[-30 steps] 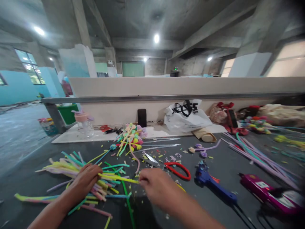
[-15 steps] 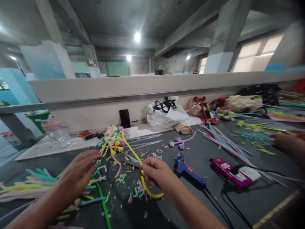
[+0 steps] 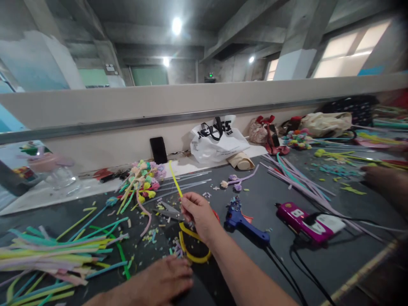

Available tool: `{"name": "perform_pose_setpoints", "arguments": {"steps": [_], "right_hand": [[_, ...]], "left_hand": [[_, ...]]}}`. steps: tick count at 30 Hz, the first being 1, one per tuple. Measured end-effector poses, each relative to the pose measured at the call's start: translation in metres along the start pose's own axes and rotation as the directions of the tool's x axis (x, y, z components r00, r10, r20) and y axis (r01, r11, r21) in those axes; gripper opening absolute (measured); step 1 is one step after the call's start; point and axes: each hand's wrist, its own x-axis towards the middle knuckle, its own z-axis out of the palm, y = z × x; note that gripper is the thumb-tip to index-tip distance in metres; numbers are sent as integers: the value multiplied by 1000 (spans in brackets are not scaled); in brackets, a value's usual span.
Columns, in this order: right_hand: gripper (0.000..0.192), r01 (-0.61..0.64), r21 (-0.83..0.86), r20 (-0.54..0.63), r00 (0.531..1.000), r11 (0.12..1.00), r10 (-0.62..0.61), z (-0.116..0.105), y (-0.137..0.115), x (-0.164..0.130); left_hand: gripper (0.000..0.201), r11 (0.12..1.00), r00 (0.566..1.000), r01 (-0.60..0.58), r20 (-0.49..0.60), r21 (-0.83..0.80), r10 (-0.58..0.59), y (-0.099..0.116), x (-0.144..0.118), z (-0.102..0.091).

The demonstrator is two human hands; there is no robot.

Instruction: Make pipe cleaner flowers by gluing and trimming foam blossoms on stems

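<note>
My right hand [image 3: 197, 214] pinches a yellow pipe cleaner [image 3: 175, 180] near its middle; one end sticks up and away, the other curls into a loop on the dark table [image 3: 280, 255] below my wrist. My left hand [image 3: 162, 278] lies low at the near edge, fingers loosely together, holding nothing, just left of that loop. Scissors with red handles [image 3: 167, 211] lie right behind my right hand. A heap of coloured pipe cleaners [image 3: 54, 255] spreads at the left.
A blue glue gun [image 3: 244, 223] and a magenta glue gun [image 3: 306, 221] with black cords lie to the right. A bunch of pipe-cleaner flowers [image 3: 142, 180], a white bag [image 3: 216, 142], a phone [image 3: 158, 149] and another person's hand [image 3: 382, 180] are farther off.
My right hand pulled the yellow pipe cleaner out of the heap and lifted it toward the middle. My left hand left the heap and dropped to the near edge. The view swung right.
</note>
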Motion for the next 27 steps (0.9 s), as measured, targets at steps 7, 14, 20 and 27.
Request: {"name": "perform_pose_setpoints", "arguments": {"steps": [7,14,20,27], "right_hand": [[26,3,178,75,997,984,-16,2,2,-5],[21,-75,228,182,983,971,33,4,11,-10],[25,-203,86,286,943,975,171,7,19,-13],[25,-276,132,274,933,952,232,14,9,-17]], "left_hand": [[34,977,891,200,-429,78,-148,-29,31,-72],[34,795,562,430,-562,-428,-607,-55,41,-70],[25,527,590,278,-290,-803,-753,-51,47,-65],[23,355,608,163,-190,-920,-771,-53,45,-66]]}}
